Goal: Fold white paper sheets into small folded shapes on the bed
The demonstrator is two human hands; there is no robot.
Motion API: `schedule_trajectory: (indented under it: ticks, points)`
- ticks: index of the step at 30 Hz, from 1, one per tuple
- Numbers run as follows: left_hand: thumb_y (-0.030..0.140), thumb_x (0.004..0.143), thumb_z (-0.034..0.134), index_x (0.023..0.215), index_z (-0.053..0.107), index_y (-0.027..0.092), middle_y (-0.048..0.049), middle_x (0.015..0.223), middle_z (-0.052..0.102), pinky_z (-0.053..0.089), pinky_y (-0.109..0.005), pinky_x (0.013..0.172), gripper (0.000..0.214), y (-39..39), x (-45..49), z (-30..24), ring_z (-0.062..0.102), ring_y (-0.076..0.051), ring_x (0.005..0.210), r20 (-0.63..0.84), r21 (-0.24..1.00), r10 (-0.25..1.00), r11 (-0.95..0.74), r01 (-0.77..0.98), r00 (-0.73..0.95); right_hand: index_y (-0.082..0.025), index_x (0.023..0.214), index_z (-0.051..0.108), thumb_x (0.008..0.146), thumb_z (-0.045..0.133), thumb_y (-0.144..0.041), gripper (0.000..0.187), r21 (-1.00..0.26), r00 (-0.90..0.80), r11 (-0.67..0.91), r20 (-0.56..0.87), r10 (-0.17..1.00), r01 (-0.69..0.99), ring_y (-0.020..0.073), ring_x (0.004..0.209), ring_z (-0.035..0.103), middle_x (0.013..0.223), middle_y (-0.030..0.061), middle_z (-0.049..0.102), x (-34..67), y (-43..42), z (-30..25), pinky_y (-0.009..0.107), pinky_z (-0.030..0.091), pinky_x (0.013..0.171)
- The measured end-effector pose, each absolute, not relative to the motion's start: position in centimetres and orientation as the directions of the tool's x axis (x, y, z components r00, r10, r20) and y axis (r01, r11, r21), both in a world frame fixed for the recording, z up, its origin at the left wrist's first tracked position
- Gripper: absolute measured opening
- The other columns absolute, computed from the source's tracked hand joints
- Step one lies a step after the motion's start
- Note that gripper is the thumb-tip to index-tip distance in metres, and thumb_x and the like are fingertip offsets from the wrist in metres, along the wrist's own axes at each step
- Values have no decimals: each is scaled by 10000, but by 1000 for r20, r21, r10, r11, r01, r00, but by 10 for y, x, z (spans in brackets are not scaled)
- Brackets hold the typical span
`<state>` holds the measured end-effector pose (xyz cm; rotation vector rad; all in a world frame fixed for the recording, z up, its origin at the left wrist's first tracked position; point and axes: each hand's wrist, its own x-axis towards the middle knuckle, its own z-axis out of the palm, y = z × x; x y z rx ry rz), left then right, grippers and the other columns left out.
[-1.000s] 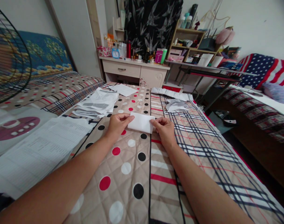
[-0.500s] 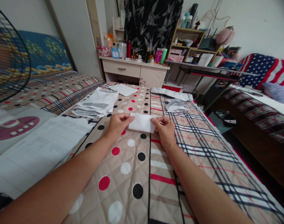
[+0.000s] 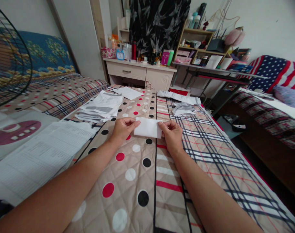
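Note:
A small white rectangle of paper (image 3: 147, 127), seemingly folded, is held up between my two hands above the patterned quilt (image 3: 130, 200). My left hand (image 3: 124, 128) pinches its left end, thumb on the near face. At the right end, my right hand (image 3: 172, 132) grips it the same way. Beyond my left hand lies a stack of papers (image 3: 101, 106), with a single white sheet (image 3: 129, 93) just past it. On the right, farther out than my right hand, sit a pile of folded paper pieces (image 3: 183, 109) and a long folded paper strip (image 3: 177, 97).
Printed sheets (image 3: 43, 158) lie at the left, by the white and purple base of a fan (image 3: 16, 131). The fan's wire cage (image 3: 28, 61) rises at upper left. A dresser (image 3: 128, 69) with bottles and a shelved desk (image 3: 195, 42) stand beyond the bed.
Both hands keep their pinch on the paper. The paper and my right hand appear shifted very slightly to the right; nothing else has visibly moved.

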<state>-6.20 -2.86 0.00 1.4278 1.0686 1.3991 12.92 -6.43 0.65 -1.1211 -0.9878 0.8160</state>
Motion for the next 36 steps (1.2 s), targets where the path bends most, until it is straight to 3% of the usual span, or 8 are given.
schedule_trajectory:
  ticks: [14, 20, 36]
  points:
    - [388, 655, 784, 653, 688, 147, -7, 647, 641, 417, -223, 563, 259, -30, -62, 1, 534, -114, 591, 278, 960, 960, -279, 5, 34, -183, 633, 555, 625, 813, -380, 325, -958, 413, 286, 248, 876, -32, 67, 428, 403, 528, -54, 540, 131, -62, 5, 214, 316, 408]
    - [388, 656, 779, 639, 689, 150, -9, 639, 638, 416, -225, 552, 255, -28, -62, 0, 531, -118, 589, 300, 954, 954, -300, 25, 7, -175, 871, 676, 613, 817, -374, 355, -959, 393, 268, 213, 894, -89, 88, 489, 496, 683, -11, 651, 131, -62, 6, 220, 379, 437]
    - [367, 653, 788, 675, 713, 152, -22, 691, 698, 455, -233, 589, 228, -28, -61, -1, 586, -128, 614, 318, 948, 948, -317, 21, -19, -168, 732, 687, 671, 776, -434, 286, -954, 384, 299, 281, 880, 12, 90, 467, 443, 580, -24, 590, 130, -65, 6, 233, 354, 428]
